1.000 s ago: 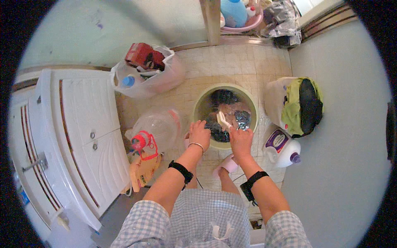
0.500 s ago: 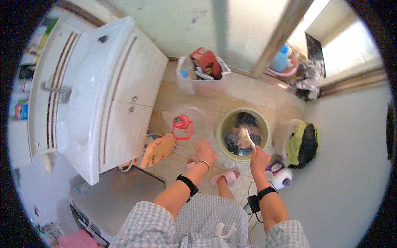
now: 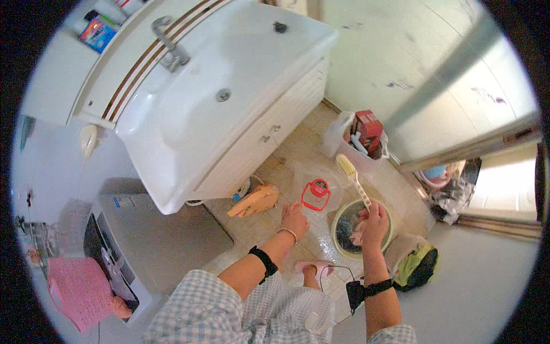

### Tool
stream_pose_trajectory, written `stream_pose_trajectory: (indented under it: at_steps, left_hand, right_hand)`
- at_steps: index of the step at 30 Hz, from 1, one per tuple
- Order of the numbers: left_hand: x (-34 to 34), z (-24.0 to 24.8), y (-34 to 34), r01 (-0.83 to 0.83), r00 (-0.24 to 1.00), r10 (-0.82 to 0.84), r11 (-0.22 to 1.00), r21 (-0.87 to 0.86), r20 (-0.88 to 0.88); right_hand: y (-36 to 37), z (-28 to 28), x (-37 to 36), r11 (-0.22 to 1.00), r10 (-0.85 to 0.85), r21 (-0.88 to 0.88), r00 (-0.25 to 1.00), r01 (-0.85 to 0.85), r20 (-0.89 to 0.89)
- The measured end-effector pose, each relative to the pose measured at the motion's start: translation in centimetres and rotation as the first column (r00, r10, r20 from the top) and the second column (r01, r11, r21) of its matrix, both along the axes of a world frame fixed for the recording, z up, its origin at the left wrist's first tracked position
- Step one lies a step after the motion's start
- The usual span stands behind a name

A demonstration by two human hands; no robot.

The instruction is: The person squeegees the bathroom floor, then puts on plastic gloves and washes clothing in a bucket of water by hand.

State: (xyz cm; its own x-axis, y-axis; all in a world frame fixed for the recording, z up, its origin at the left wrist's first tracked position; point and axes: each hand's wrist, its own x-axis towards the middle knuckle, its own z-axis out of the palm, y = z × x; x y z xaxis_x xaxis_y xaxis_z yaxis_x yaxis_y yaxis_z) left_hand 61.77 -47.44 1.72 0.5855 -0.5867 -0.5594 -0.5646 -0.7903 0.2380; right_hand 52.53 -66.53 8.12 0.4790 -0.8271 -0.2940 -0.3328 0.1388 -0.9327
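My right hand (image 3: 376, 222) grips the handle of a long scrubbing brush (image 3: 358, 184), its pale bristle head raised towards the upper left. Below that hand, partly covered by it, is a pale green round basin (image 3: 338, 247) with wet cloth (image 3: 358, 235) and dark water inside. My left hand (image 3: 294, 221) hovers with fingers loosely extended and nothing visible in it. Just beyond its fingertips stands a clear plastic container (image 3: 339, 194) with a red cap and red handle (image 3: 318, 207).
A white washbasin cabinet (image 3: 246, 163) fills the left side. A grey-topped appliance (image 3: 154, 229) stands nearer, with an orange board (image 3: 256, 200) beyond it. A filled white bin (image 3: 366, 164) stands farther off. A yellow-green and black bundle (image 3: 418, 268) lies right of the basin.
My right hand has lifted the brush up out of the basin, and its head now points to the upper left. The view has swung left, showing more of the washbasin.
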Motion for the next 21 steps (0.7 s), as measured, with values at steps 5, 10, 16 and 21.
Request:
stream_pose_trajectory:
  at_steps: [5, 10, 16, 21]
  left_hand:
    - [2.5, -0.6, 5.7, -0.179, 0.976, 0.195, 0.971, -0.157, 0.098]
    - [4.5, -1.1, 11.1, -0.332, 0.921, 0.365, 0.919, -0.214, 0.140]
    - [5.5, -0.4, 14.8, -0.605, 0.789, 0.603, 0.729, -0.321, -0.117]
    - [6.9, 1.4, 16.8, -0.450, 0.885, 0.463, 0.877, -0.169, 0.051]
  right_hand:
    - [5.8, 7.5, 9.9, 0.975, 0.092, 0.172, 0.958, -0.142, 0.270]
    - [12.8, 10.1, 18.7, 0.863, 0.358, 0.240, 0.874, -0.444, 0.329]
    - [20.9, 10.3, 26.0, 0.785, 0.452, 0.329, 0.849, -0.525, 0.275]
    - [24.5, 10.8, 28.6, 0.758, 0.484, 0.375, 0.846, -0.533, 0.223]
